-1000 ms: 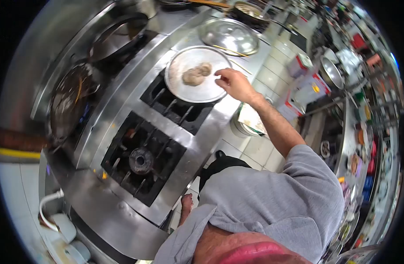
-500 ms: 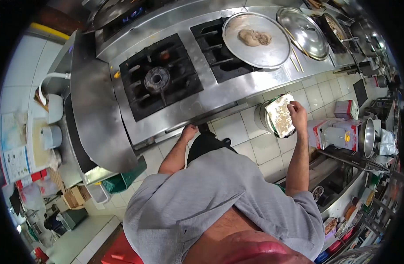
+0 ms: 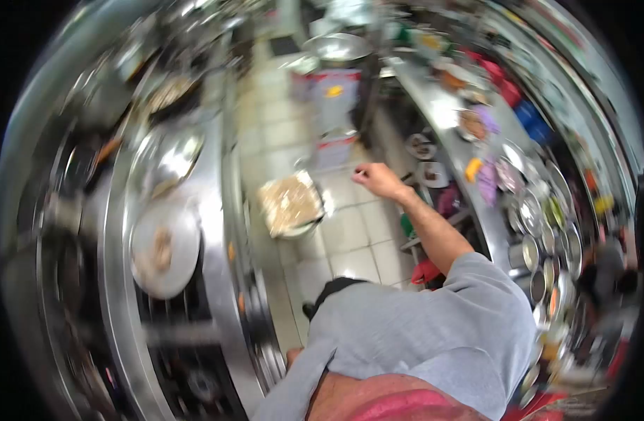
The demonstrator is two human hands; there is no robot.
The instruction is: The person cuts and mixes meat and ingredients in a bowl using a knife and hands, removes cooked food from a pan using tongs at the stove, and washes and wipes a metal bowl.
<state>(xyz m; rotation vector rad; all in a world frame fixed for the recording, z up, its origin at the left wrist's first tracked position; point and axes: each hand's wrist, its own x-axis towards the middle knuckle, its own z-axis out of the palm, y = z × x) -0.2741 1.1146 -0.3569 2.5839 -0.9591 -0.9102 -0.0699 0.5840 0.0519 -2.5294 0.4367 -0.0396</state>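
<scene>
My right hand [image 3: 379, 180] is held out above the tiled floor, its fingers curled together, with no object showing in them. To its left, apart from it, a square board-like lid [image 3: 291, 203] with a brown and white, shiny surface covers a bucket [image 3: 306, 229] on the floor. Only a small part of my left hand [image 3: 292, 356] shows at the lower middle, beside the stove edge; its fingers are hidden by my shirt. A round metal tray [image 3: 145, 242] on the stove [image 3: 223, 302] bears a pale, blurred lump of food [image 3: 162, 249].
A domed metal lid [image 3: 178, 158] and a pan [image 3: 171, 95] stand farther along the stove. Boxes [image 3: 334, 102] and a metal bowl [image 3: 339, 47] are ahead. At right, a steel counter [image 3: 445, 105] holds several bowls and containers. Much of the view is blurred.
The view has swung to the right, so the stove now lies on the left. My right hand has come away from the board-like lid. My left hand has mostly gone behind my shirt.
</scene>
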